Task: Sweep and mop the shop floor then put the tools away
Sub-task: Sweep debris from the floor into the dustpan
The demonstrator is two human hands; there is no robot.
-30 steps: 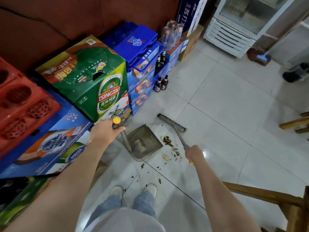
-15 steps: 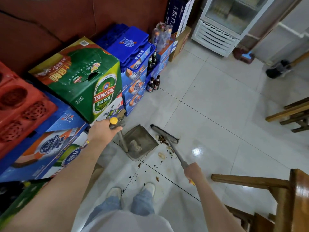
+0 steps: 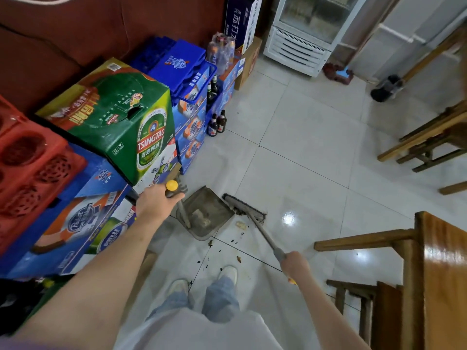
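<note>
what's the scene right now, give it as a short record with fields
left hand: left hand grips the upright handle of the dustpan
right hand: right hand grips the broom handle
broom head: on the floor at the dustpan's open edge
dustpan contents: some debris already inside
left on floor: a pale scrap and dark crumbs near the person's shoes
surroundings: green beer carton and blue cases to the left, two bottles standing on the tiles, wooden table to the right
</note>
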